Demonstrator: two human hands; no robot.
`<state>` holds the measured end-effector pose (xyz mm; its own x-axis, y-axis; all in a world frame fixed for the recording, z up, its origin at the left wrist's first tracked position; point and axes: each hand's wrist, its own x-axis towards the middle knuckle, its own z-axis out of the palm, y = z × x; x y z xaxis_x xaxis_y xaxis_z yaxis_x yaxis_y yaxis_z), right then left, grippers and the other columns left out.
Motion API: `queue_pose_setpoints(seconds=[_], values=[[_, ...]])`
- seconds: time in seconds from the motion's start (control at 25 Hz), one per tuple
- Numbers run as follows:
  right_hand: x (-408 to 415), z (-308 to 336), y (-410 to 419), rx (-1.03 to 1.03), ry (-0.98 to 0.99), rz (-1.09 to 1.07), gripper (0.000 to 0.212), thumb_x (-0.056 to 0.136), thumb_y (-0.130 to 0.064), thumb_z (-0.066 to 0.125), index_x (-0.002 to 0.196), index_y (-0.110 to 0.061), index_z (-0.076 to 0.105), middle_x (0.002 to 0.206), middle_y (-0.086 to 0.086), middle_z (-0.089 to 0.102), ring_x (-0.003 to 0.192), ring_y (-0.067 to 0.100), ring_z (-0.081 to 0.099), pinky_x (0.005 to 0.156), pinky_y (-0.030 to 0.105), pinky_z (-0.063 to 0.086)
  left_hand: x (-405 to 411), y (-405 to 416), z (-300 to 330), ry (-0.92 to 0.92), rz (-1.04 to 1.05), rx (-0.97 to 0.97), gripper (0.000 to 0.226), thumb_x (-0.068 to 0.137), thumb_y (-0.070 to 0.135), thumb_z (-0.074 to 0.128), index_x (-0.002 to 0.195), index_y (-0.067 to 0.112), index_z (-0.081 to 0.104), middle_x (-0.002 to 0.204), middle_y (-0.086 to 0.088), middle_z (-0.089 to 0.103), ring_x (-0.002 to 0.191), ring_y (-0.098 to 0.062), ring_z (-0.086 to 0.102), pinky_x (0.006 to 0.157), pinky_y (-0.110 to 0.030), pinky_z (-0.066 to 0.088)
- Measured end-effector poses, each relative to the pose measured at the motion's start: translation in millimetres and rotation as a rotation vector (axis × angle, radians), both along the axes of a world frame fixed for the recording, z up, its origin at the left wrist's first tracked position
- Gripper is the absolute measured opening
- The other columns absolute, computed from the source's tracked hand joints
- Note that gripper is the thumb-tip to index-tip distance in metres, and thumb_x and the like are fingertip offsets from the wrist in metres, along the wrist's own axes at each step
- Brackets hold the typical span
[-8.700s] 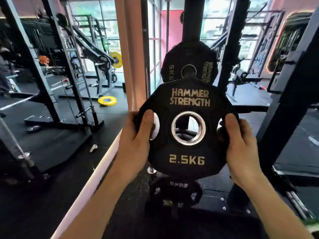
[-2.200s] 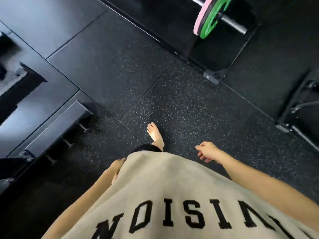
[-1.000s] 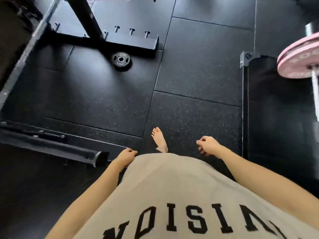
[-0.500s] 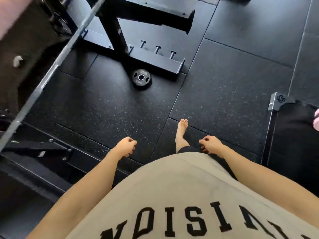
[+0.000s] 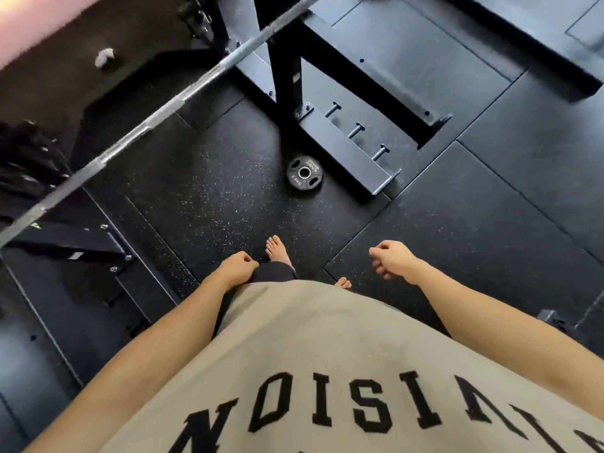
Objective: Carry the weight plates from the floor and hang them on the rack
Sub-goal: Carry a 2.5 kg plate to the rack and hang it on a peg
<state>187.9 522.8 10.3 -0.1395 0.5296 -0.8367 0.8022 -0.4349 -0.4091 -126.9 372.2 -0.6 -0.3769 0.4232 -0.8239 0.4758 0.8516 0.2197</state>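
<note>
Looking straight down here, nearest thing is a beige shirt (image 5: 327, 371) with big black letters filling the 6 o'clock part of the view. Both bare arms are hanging out past it.

The left hand (image 5: 237, 268) is sitting around 7 o'clock from the middle of the view, loosely curled with the fingers tucked in, holding nothing, just beside the dark shorts. The right hand (image 5: 390, 259) is over at about 4 o'clock, also loosely curled and carrying nothing, hanging over the floor.

A bare foot (image 5: 277, 251) is pointing toward 12 between the two hands, and the toes of the other foot (image 5: 343, 283) are poking out just past the shirt edge.

Further out, the weight plate (image 5: 305, 172) is lying flat on the speckled black rubber floor (image 5: 212, 191), roughly 12 o'clock from the front foot and well apart from both hands. It's black with a metal ring at the center; the label looks like 2.5KG but it's tiny.

Just beside the plate at its 2 o'clock, the rack base (image 5: 346, 152) is running diagonally with three short pegs (image 5: 356, 129) sticking out. A black upright is rising at 12, and a steel barbell (image 5: 157, 120) is crossing from 9 up toward 12.
</note>
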Motion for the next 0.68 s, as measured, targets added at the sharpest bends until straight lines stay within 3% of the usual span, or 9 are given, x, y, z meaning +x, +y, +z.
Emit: queue_pose_setpoints(seconds=[0.4, 0.56, 0.68], values=[[-121.0, -30.9, 139.4, -0.096, -0.082, -0.089, 0.018, 0.099, -0.029, 0.05, 0.102, -0.013, 0.057, 0.085, 0.009, 0.06, 0.067, 0.02, 0.055, 0.052, 0.027, 0.044, -126.8, 157.5, -29.3, -0.054, -0.069, -0.119, 0.017, 0.099, 0.028, 0.05, 0.107, 0.014, 0.057, 0.103, -0.009, 0.065, 0.089, -0.023, 0.06, 0.079, -0.036, 0.049], [-162.4, -86.4, 191.0, -0.186, -0.089, -0.21, 0.017, 0.098, -0.03, 0.053, 0.093, -0.014, 0.054, 0.075, 0.007, 0.058, 0.062, 0.021, 0.052, 0.051, 0.03, 0.042, -166.3, 226.1, -72.6, -0.092, -0.142, -0.129, 0.02, 0.098, 0.031, 0.05, 0.108, 0.017, 0.059, 0.104, -0.007, 0.066, 0.098, -0.025, 0.061, 0.082, -0.036, 0.047], [-188.2, -168.7, 229.7, -0.233, -0.101, -0.24, 0.017, 0.098, -0.028, 0.052, 0.097, -0.011, 0.056, 0.077, 0.009, 0.059, 0.062, 0.022, 0.054, 0.051, 0.031, 0.044, -183.4, 277.5, -142.7, -0.087, -0.167, -0.149, 0.019, 0.098, 0.031, 0.049, 0.108, 0.018, 0.059, 0.104, -0.006, 0.066, 0.092, -0.021, 0.061, 0.074, -0.032, 0.042]])
